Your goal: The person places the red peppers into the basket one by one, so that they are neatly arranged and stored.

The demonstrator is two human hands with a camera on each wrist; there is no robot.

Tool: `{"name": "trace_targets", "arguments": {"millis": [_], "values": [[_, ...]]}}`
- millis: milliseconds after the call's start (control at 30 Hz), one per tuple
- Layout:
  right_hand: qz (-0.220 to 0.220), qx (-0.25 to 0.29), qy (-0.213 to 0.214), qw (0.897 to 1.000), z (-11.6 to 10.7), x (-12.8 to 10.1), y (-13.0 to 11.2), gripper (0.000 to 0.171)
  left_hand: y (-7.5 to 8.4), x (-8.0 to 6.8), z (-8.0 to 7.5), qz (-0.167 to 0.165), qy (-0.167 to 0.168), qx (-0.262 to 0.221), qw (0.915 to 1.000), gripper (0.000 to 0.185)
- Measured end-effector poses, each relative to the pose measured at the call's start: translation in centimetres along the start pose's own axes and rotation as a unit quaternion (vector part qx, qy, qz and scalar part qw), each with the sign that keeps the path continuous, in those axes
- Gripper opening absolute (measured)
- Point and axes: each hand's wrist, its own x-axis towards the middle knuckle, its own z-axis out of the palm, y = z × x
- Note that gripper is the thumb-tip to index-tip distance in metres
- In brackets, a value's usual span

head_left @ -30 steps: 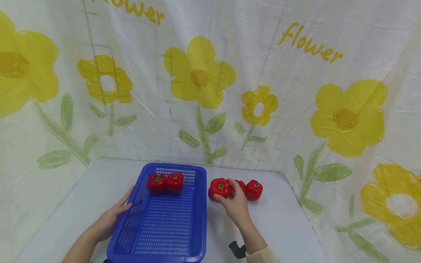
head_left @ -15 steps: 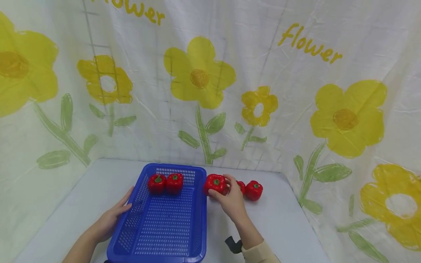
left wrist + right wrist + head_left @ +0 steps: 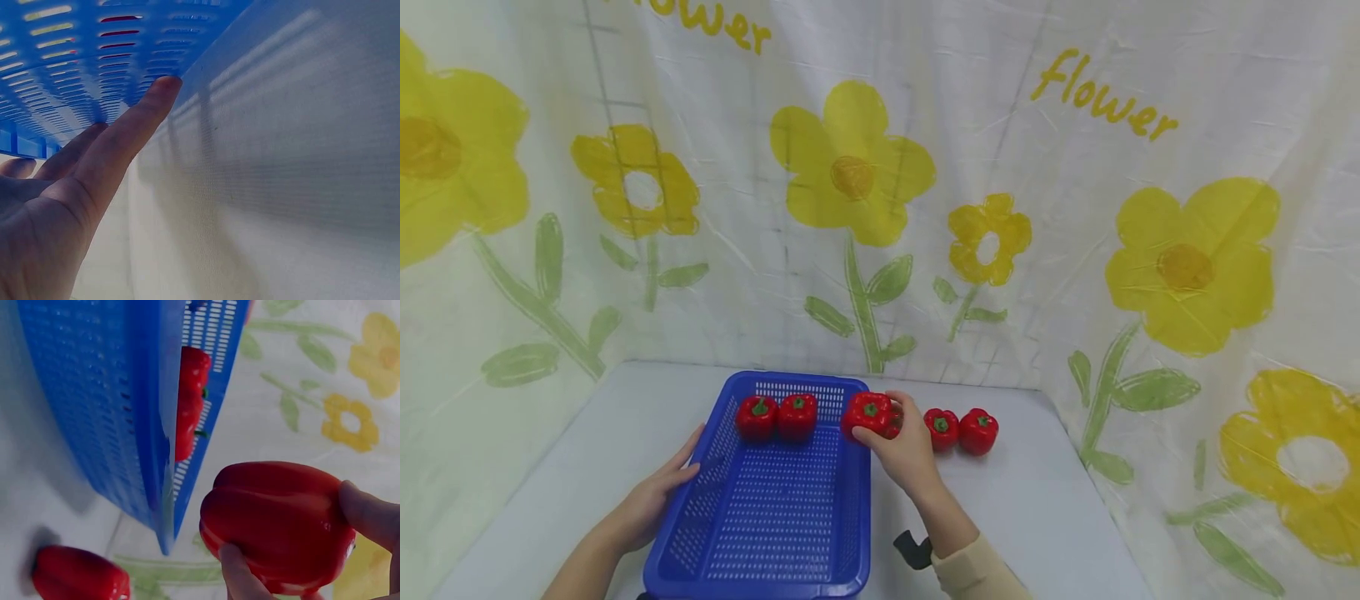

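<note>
1. Head view: I see my right hand [image 3: 904,446] pinching a red pepper [image 3: 868,414] above the blue basket [image 3: 857,517]'s right rim; my left hand [image 3: 651,498] lies flat against its left wall (bracing it, I judge).
2. Left wrist: straight fingers [image 3: 134,119] touch the perforated wall.
3. Right wrist: the pepper sits between thumb and fingertips [image 3: 369,512], clear of the rim.

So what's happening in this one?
A person's right hand has a grip on a red bell pepper, held over the right rim of a blue perforated basket. The left hand rests against the basket's left wall. Two peppers lie inside; two more sit on the table.
</note>
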Motion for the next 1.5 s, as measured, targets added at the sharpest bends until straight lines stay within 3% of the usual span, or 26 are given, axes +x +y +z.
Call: {"name": "trace_targets", "arguments": {"millis": [767,1500], "values": [[-0.017,-0.002,-0.044,0.999,3.5,0.8,-2.1,0.076,0.1,0.2,0.2,-0.006,0.020,0.014,0.9997,0.062],[-0.015,-0.033,-0.089,0.995,9.2,1.6,-3.6,0.070,0.0,0.1,0.1,-0.008,0.021,0.009,0.9997,0.062]]}}
